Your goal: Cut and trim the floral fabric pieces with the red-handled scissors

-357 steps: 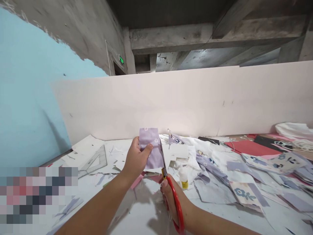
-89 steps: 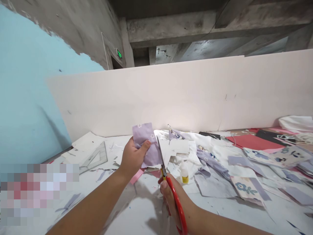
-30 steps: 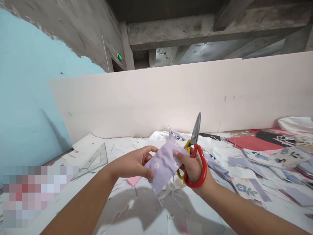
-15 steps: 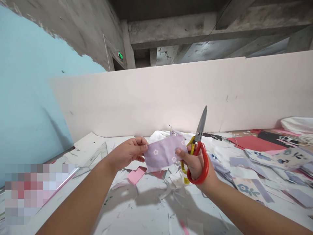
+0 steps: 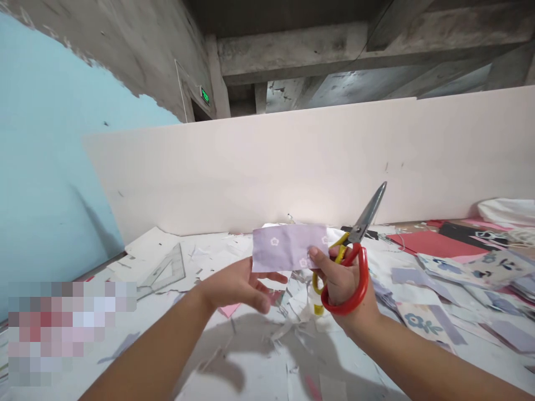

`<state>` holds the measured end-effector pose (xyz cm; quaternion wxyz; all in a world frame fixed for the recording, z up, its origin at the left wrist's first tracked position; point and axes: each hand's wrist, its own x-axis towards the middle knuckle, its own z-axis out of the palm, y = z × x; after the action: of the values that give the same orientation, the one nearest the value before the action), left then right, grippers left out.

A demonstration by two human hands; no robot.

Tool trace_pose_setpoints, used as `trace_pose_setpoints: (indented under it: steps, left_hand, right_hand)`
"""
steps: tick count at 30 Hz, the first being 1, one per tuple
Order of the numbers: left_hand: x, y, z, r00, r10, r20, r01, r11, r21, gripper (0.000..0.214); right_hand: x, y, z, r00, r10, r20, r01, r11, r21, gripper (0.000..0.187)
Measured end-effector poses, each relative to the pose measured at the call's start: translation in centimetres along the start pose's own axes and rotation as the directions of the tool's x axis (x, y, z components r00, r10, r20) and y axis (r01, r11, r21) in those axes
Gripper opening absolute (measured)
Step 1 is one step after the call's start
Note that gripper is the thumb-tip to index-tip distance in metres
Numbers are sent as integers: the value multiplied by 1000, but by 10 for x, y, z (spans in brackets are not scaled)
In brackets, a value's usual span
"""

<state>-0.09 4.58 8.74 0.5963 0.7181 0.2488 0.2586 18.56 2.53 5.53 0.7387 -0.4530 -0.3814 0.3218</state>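
A lilac piece of fabric (image 5: 288, 245) printed with small white flowers is raised above the table, its right end pinched under the thumb of my right hand (image 5: 340, 273). That same hand also carries scissors (image 5: 368, 214) with red and yellow handles; the blades point up and to the right, away from the fabric, and look closed. My left hand (image 5: 240, 287) is below the fabric's left end, fingers stretched apart and thumb toward me. Its fingertips pass behind or under the lower edge, and whether they touch the cloth cannot be made out.
Paper and fabric scraps litter the white table (image 5: 259, 367). A clear set square (image 5: 178, 264) lies at left, a pink piece (image 5: 229, 309) under my left hand. Flower-printed pieces (image 5: 420, 322) and a red sheet (image 5: 434, 245) are on the right. A pale partition (image 5: 292, 167) stands behind.
My left hand has let go of the fabric's left end and opened, dropping slightly lower. The fabric has levelled out, and the scissors have tilted further to the right.
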Motion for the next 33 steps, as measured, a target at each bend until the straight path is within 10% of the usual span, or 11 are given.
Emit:
trace_pose_setpoints:
  steps: [7,12,17,33]
  left_hand:
    - [15,-16,26,849,83,-522,-191,969,-156,16]
    - [13,-2,9,763,111,-636,-186,981,-53,10]
    - [9,0,12,816,85,-572,20,984,176,11]
    - [18,-16,29,862,14,-507,-61,995,-77,28]
  right_hand:
    - [-16,-3,6,999,-42,26,44,994,-95,35]
    - [-15,-3,9,963,-53,264,23,993,118,29]
    - [-11,-1,7,939,2,344,7,1000,-27,20]
    - [-13,1,8,954,98,284,-46,982,-184,23]
